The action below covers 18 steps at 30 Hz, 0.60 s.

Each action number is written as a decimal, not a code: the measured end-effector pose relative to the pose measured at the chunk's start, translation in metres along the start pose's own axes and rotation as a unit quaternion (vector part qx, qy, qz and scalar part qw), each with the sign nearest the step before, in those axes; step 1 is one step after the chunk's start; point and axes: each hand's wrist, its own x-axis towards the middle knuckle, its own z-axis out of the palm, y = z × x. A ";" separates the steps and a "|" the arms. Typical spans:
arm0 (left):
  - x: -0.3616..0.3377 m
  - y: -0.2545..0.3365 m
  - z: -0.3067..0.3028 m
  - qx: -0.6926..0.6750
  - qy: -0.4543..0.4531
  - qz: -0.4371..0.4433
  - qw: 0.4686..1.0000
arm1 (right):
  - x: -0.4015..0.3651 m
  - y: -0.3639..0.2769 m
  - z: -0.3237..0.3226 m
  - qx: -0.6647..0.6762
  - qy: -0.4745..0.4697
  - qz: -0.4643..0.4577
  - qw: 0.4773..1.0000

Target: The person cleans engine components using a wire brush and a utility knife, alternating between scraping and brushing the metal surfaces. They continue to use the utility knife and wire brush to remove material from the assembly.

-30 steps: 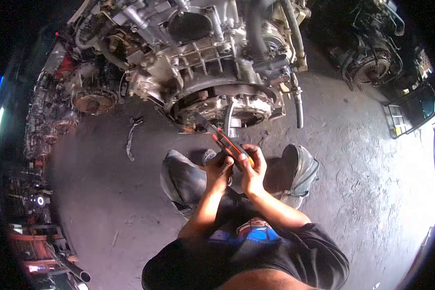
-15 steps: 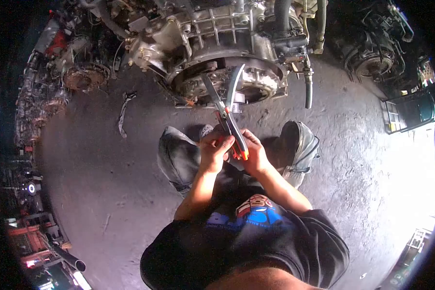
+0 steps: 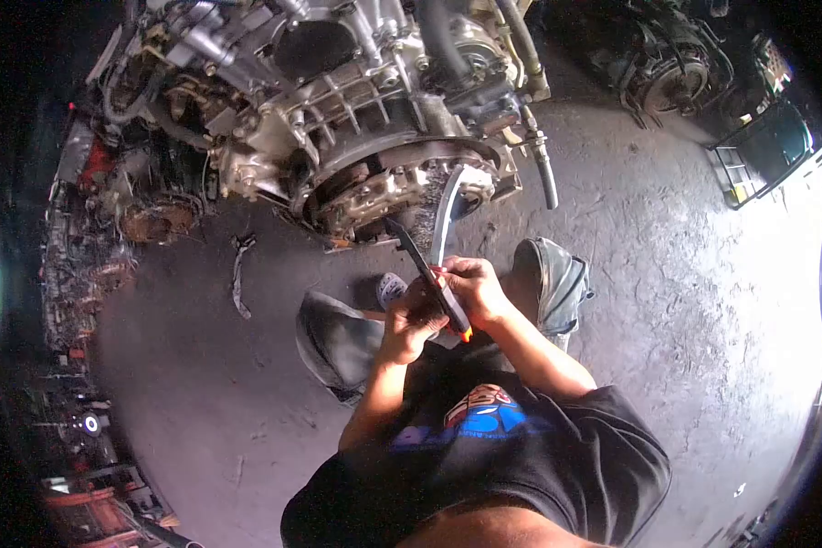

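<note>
My left hand (image 3: 413, 324) is closed around a long, slim black tool (image 3: 426, 274) with an orange end (image 3: 467, 335) pointing back toward my body. Its dark narrow tip reaches toward the engine. Right beside it, my right hand (image 3: 475, 289) has its fingers pinched at the base of a pale, curved strip (image 3: 447, 215). A spot of red shows at those fingertips. The strip rises from the hand and overlaps the round, open end of the large metal engine assembly (image 3: 365, 196) in this view. Fingers hide much of both held things.
Hoses hang from the assembly, one grey hose (image 3: 544, 178) on its right side. A crumpled strip (image 3: 239, 279) lies on the dark floor (image 3: 219, 365) at left. More engine parts (image 3: 160, 215) line the left, another unit (image 3: 671, 82) stands at upper right, near a dark rack (image 3: 763, 151).
The view has shifted, so the engine looks lower and closer. My hands have moved slightly down; the pale strip and black tool no longer cross but stand apart.
</note>
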 end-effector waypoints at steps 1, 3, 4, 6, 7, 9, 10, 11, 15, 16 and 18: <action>0.000 -0.003 0.001 -0.023 -0.007 -0.018 1.000 | -0.002 -0.005 -0.001 -0.054 0.017 -0.055 0.997; 0.005 -0.018 -0.002 -0.068 -0.005 0.001 0.998 | -0.006 -0.016 -0.003 -0.160 0.053 -0.163 0.972; 0.008 -0.014 0.010 -0.073 0.015 0.027 0.997 | -0.014 -0.031 -0.003 -0.219 0.066 -0.190 0.955; 0.013 -0.012 0.009 -0.072 0.026 0.073 0.994 | -0.020 -0.044 -0.016 -0.251 0.114 -0.211 0.938; 0.014 -0.010 0.005 -0.069 0.034 0.102 0.992 | -0.026 -0.050 -0.020 -0.188 0.131 -0.219 0.948; 0.020 -0.004 -0.008 -0.037 0.051 0.172 0.983 | -0.040 -0.074 -0.037 -0.367 0.211 -0.279 0.862; 0.021 0.002 -0.008 -0.056 0.091 0.146 0.983 | -0.048 -0.085 -0.047 -0.424 0.251 -0.282 0.823; 0.021 0.006 -0.011 -0.025 0.117 0.150 0.981 | -0.058 -0.094 -0.058 -0.477 0.289 -0.283 0.780; 0.019 -0.005 -0.046 -0.002 0.155 0.103 0.982 | -0.114 -0.127 -0.099 -0.381 0.326 -0.405 0.764; 0.020 -0.003 -0.048 -0.015 0.158 0.096 0.983 | -0.128 -0.137 -0.101 -0.375 0.333 -0.414 0.759; 0.019 0.004 -0.043 -0.025 0.187 0.093 0.978 | -0.153 -0.147 -0.114 -0.351 0.357 -0.443 0.743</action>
